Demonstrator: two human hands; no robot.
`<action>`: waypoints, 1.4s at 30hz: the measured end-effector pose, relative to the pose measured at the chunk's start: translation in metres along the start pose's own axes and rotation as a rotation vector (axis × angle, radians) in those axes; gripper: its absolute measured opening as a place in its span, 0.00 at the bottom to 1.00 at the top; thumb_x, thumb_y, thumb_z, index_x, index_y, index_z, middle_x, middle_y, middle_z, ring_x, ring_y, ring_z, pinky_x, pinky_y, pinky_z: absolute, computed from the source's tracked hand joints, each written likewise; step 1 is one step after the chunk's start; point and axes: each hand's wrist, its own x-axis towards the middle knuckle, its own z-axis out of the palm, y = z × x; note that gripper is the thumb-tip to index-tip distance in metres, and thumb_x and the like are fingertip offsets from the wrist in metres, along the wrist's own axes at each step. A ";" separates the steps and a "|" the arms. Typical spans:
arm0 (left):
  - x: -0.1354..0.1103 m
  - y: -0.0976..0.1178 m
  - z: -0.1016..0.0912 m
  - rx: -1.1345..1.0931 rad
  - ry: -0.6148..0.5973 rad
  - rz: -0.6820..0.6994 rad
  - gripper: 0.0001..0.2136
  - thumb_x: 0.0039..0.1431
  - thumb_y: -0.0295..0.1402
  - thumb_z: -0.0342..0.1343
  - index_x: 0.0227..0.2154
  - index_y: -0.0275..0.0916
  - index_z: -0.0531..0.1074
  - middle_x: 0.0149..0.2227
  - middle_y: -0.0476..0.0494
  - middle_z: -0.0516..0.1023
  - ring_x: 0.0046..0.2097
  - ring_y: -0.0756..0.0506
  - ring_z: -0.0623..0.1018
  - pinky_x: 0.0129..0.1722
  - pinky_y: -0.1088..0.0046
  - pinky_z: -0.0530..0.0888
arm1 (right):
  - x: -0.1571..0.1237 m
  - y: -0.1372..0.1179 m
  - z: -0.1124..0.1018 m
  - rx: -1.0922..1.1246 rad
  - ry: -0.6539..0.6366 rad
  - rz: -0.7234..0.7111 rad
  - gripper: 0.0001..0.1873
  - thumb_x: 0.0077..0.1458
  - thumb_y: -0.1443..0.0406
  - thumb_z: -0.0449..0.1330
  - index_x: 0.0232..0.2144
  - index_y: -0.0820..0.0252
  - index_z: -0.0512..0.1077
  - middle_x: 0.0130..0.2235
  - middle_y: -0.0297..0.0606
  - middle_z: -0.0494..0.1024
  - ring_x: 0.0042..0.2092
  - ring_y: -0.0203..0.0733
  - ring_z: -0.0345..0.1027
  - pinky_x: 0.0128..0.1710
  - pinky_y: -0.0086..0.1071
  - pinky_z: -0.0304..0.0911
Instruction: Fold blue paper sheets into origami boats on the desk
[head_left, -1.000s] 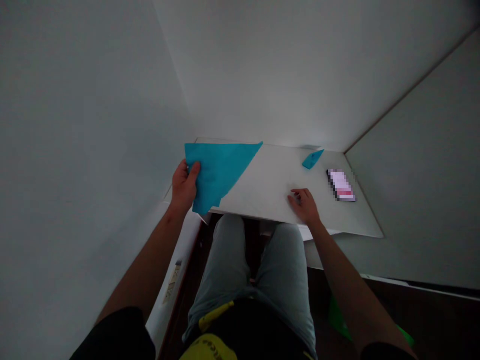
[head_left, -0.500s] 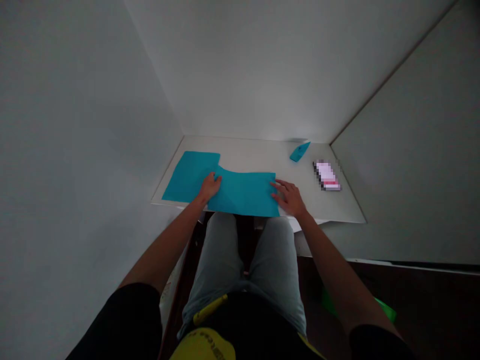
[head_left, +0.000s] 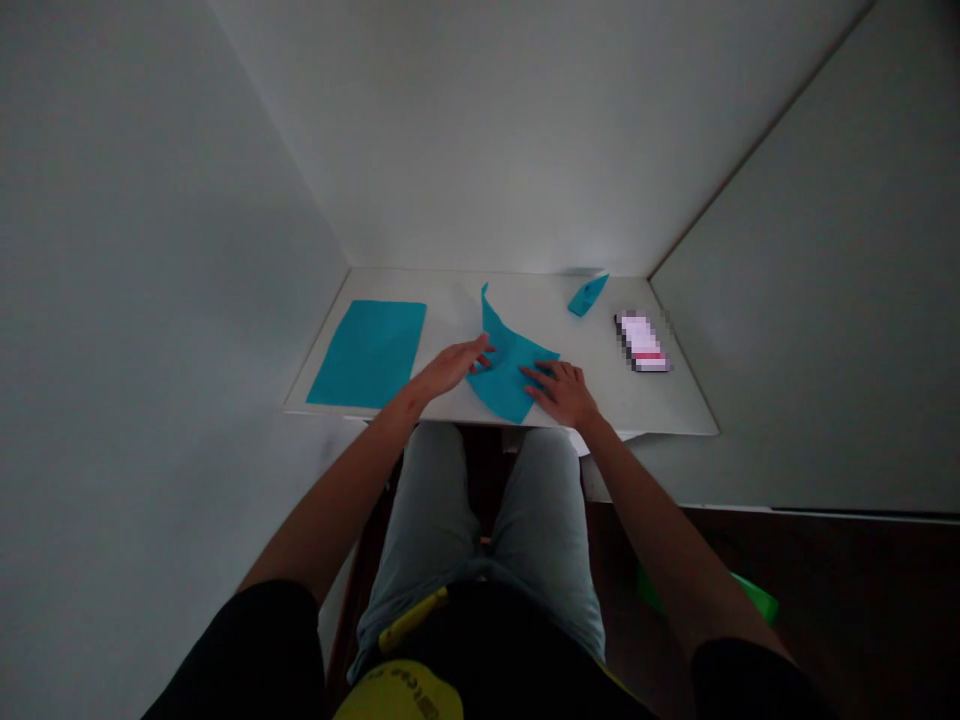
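Two flat, open hands are pressed on a half-folded teal sheet (head_left: pixel 512 372): left hand (head_left: pixel 452 366) beside its left edge, right hand (head_left: pixel 564 391) on its right corner.

Black short sleeves, bare forearms — grey trousers, yellow-black item w/ lettering at waist

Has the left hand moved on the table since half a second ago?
Yes. The left hand went right, away from the flat blue sheet, toward the small folded blue piece; it now touches the folded sheet.
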 end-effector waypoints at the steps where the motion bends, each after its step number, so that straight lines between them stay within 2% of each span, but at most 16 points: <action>1: 0.003 -0.002 0.014 0.122 0.088 0.053 0.32 0.71 0.63 0.44 0.45 0.40 0.83 0.44 0.38 0.85 0.45 0.39 0.81 0.49 0.61 0.77 | 0.000 0.001 0.001 0.030 0.012 -0.003 0.28 0.75 0.46 0.49 0.68 0.42 0.73 0.64 0.45 0.76 0.63 0.60 0.65 0.63 0.55 0.60; 3: 0.008 -0.008 0.036 0.297 0.245 0.126 0.25 0.74 0.55 0.48 0.37 0.40 0.81 0.40 0.38 0.82 0.45 0.39 0.80 0.52 0.60 0.75 | -0.001 0.004 0.003 0.093 0.044 -0.012 0.26 0.75 0.47 0.50 0.66 0.42 0.74 0.59 0.45 0.78 0.59 0.60 0.65 0.61 0.55 0.61; 4: 0.010 -0.011 0.043 0.338 0.313 0.139 0.22 0.74 0.51 0.49 0.37 0.39 0.79 0.40 0.38 0.81 0.46 0.40 0.79 0.53 0.59 0.75 | 0.000 0.006 0.004 0.117 0.062 -0.013 0.26 0.75 0.48 0.50 0.65 0.43 0.75 0.57 0.46 0.78 0.58 0.59 0.65 0.61 0.55 0.61; 6: 0.010 -0.018 0.051 0.353 0.399 0.139 0.17 0.75 0.45 0.50 0.41 0.39 0.79 0.44 0.37 0.81 0.47 0.40 0.79 0.55 0.59 0.75 | 0.001 0.011 0.008 0.146 0.095 -0.002 0.25 0.75 0.50 0.49 0.63 0.48 0.76 0.56 0.47 0.77 0.57 0.60 0.65 0.62 0.56 0.61; 8: 0.006 -0.022 0.057 0.390 0.424 0.138 0.16 0.74 0.44 0.53 0.50 0.38 0.78 0.51 0.35 0.80 0.52 0.38 0.78 0.58 0.57 0.74 | 0.002 0.016 0.011 0.175 0.145 0.042 0.25 0.75 0.52 0.47 0.61 0.53 0.75 0.55 0.50 0.76 0.57 0.60 0.64 0.62 0.57 0.61; 10: -0.002 -0.024 0.066 0.508 0.381 0.154 0.19 0.74 0.45 0.54 0.58 0.39 0.76 0.58 0.33 0.78 0.58 0.35 0.76 0.61 0.53 0.72 | 0.002 0.021 0.014 0.234 0.226 0.113 0.25 0.74 0.53 0.46 0.61 0.56 0.72 0.55 0.51 0.74 0.56 0.60 0.64 0.61 0.56 0.62; 13: -0.017 -0.024 0.086 0.729 0.246 0.177 0.24 0.75 0.48 0.51 0.65 0.40 0.73 0.66 0.32 0.73 0.65 0.30 0.71 0.63 0.45 0.69 | 0.001 0.027 0.016 0.347 0.386 0.232 0.25 0.74 0.53 0.45 0.62 0.58 0.68 0.56 0.52 0.72 0.54 0.57 0.66 0.58 0.52 0.65; 16: -0.025 -0.030 0.099 0.846 0.120 0.210 0.26 0.75 0.44 0.49 0.70 0.38 0.69 0.72 0.32 0.68 0.69 0.28 0.67 0.66 0.41 0.67 | 0.001 0.028 0.014 0.399 0.476 0.287 0.27 0.74 0.51 0.45 0.64 0.60 0.67 0.58 0.54 0.72 0.54 0.56 0.67 0.57 0.51 0.67; 19: -0.023 -0.043 0.093 0.852 -0.002 0.300 0.26 0.73 0.35 0.49 0.71 0.39 0.67 0.75 0.36 0.64 0.75 0.32 0.63 0.72 0.44 0.62 | 0.001 0.021 0.008 0.343 0.405 0.219 0.28 0.75 0.50 0.46 0.65 0.58 0.68 0.61 0.53 0.74 0.59 0.57 0.68 0.62 0.52 0.64; 22: -0.017 -0.055 0.075 0.811 -0.123 0.398 0.25 0.71 0.30 0.48 0.68 0.40 0.70 0.75 0.40 0.65 0.77 0.38 0.60 0.78 0.49 0.56 | 0.002 0.010 0.001 0.232 0.244 0.099 0.28 0.75 0.50 0.48 0.67 0.53 0.69 0.66 0.48 0.74 0.66 0.58 0.65 0.67 0.54 0.58; 24: -0.016 -0.060 0.066 0.795 -0.149 0.448 0.24 0.71 0.29 0.47 0.67 0.39 0.71 0.74 0.39 0.66 0.78 0.40 0.60 0.79 0.50 0.54 | 0.001 0.003 -0.002 0.173 0.144 0.023 0.28 0.75 0.50 0.50 0.69 0.52 0.69 0.69 0.46 0.72 0.69 0.58 0.63 0.68 0.55 0.58; 29: -0.020 -0.063 0.065 0.828 -0.122 0.499 0.26 0.74 0.34 0.48 0.72 0.36 0.64 0.75 0.35 0.64 0.79 0.39 0.58 0.79 0.51 0.52 | 0.001 -0.003 -0.001 0.066 -0.011 -0.111 0.26 0.74 0.56 0.52 0.69 0.50 0.71 0.73 0.42 0.69 0.72 0.57 0.63 0.71 0.57 0.53; 33: -0.019 -0.065 0.065 0.848 -0.137 0.528 0.31 0.75 0.41 0.50 0.74 0.30 0.58 0.77 0.29 0.60 0.79 0.38 0.57 0.80 0.53 0.50 | 0.010 -0.019 0.009 0.051 -0.027 -0.086 0.29 0.73 0.62 0.50 0.72 0.53 0.66 0.74 0.44 0.66 0.73 0.55 0.62 0.74 0.58 0.51; 38: -0.014 -0.070 0.059 0.823 -0.121 0.528 0.31 0.73 0.46 0.53 0.72 0.33 0.64 0.74 0.29 0.64 0.78 0.36 0.59 0.79 0.51 0.52 | 0.023 -0.047 0.029 0.084 -0.042 -0.040 0.32 0.77 0.56 0.44 0.76 0.58 0.59 0.76 0.45 0.61 0.76 0.52 0.56 0.76 0.56 0.51; 42: -0.012 -0.074 0.054 0.840 -0.015 0.416 0.39 0.70 0.53 0.56 0.74 0.30 0.60 0.78 0.26 0.56 0.80 0.31 0.53 0.79 0.49 0.51 | 0.018 -0.037 0.030 0.078 -0.043 -0.030 0.36 0.76 0.50 0.45 0.78 0.60 0.54 0.78 0.48 0.55 0.78 0.56 0.50 0.77 0.60 0.47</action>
